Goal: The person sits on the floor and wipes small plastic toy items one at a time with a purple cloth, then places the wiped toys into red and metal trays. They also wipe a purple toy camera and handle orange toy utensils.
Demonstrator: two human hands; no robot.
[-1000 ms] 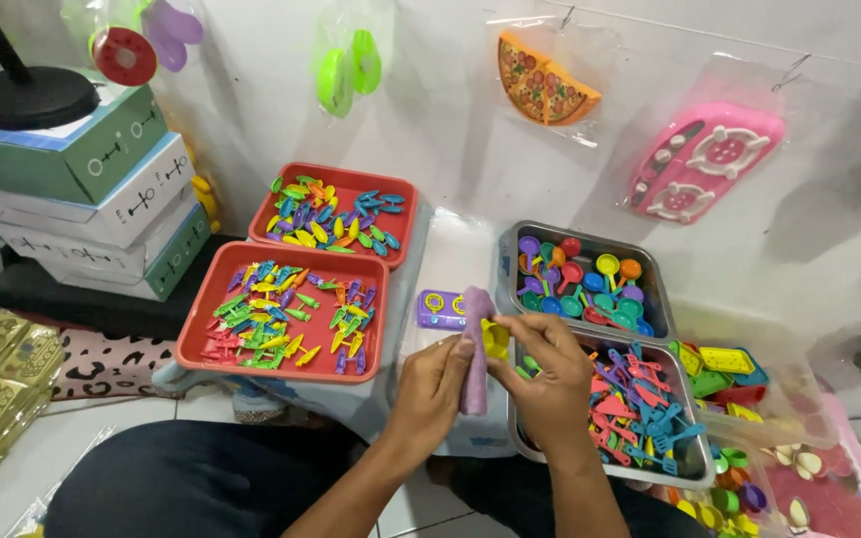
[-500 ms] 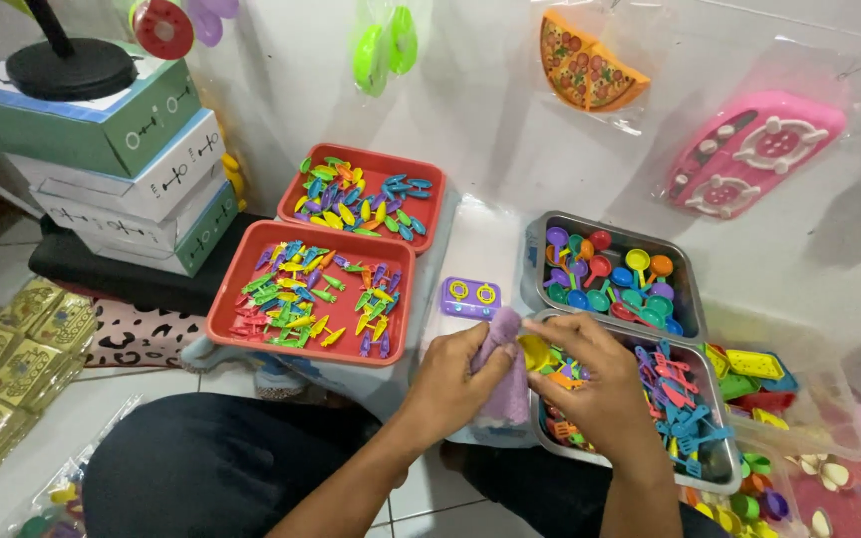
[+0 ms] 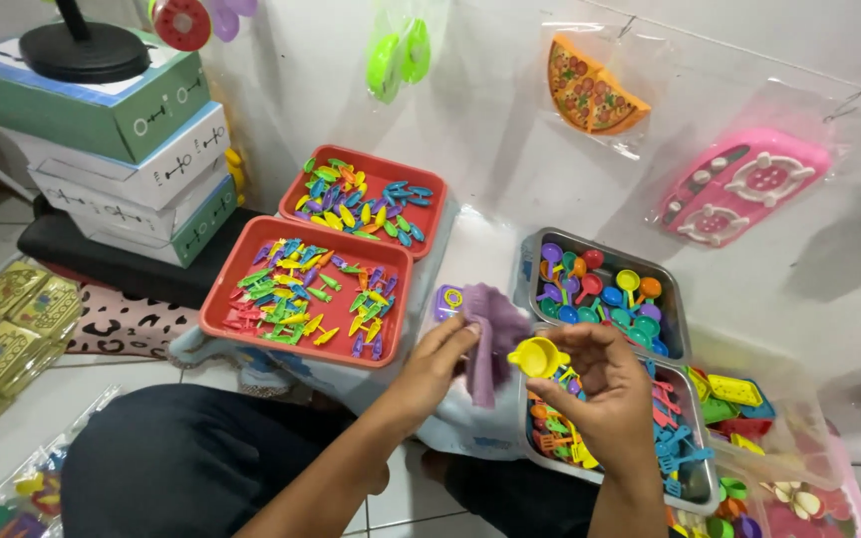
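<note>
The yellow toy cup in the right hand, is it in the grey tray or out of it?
Out. The right hand holds the yellow toy cup up in its fingertips, above the grey tray.

Bright, even indoor light, soft shadows on the white wall (image 3: 510, 120), slight blur at the edges.

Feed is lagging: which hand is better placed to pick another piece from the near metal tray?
Probably the right hand: it hangs directly over the near metal tray, though its fingers hold a yellow toy pot. The left hand grips a purple toy off the tray's edge.
</note>
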